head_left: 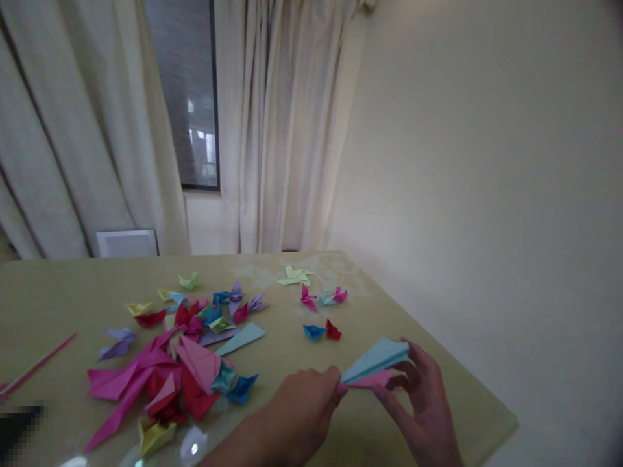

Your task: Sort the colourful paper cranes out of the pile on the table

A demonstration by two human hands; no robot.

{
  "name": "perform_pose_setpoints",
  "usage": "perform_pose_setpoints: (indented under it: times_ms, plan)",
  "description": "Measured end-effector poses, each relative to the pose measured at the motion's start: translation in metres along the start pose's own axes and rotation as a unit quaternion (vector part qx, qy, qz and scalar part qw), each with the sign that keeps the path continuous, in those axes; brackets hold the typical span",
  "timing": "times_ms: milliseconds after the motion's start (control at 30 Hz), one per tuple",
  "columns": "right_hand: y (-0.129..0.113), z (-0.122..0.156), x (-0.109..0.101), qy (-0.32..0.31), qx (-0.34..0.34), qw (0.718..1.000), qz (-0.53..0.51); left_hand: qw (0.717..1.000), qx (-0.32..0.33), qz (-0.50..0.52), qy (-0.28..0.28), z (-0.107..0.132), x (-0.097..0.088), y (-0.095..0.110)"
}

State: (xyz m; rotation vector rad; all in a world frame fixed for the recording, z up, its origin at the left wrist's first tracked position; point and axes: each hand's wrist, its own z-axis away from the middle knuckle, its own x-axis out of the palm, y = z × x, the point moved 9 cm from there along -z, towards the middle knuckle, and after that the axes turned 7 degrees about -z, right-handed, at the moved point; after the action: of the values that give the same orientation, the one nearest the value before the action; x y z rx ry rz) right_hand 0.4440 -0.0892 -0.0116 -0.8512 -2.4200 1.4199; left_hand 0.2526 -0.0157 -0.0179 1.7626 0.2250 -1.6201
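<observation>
My left hand [304,405] and my right hand [422,395] meet low in the head view, above the table's near right corner. Both grip a folded paper piece [377,362], light blue on top and pink beneath. The left hand pinches its pointed left end with closed fingers. The right hand's fingers curl around its wider right end.
The yellowish table [58,298] carries a heap of folded coloured paper shapes [175,363] on the left. Small pieces lie farther back: a blue and red pair [322,331], a light green one [296,276]. The table's right edge runs close beside my right hand. Curtains and a window stand behind.
</observation>
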Motion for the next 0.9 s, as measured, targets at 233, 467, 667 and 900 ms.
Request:
perform_pose_setpoints:
  times_ms: [233, 467, 667, 900]
  plan:
    - [0.026, 0.027, -0.048, -0.120, 0.028, 0.991, 0.052, 0.982, 0.098, 0.116, -0.116, 0.004, 0.035, 0.030]
    - [0.059, 0.007, -0.041, -0.077, 0.148, 0.986, 0.012, 0.997, 0.043, 0.028, -0.066, -0.009, 0.018, -0.007]
    - [0.098, -0.021, -0.033, -0.058, 0.218, 0.974, 0.016, 0.962, -0.228, -0.144, 0.053, 0.010, -0.037, -0.175]
    - [0.125, -0.020, -0.055, -0.043, 0.167, 0.949, 0.263, 0.946, -0.284, -0.154, 0.004, 0.034, -0.015, -0.245]
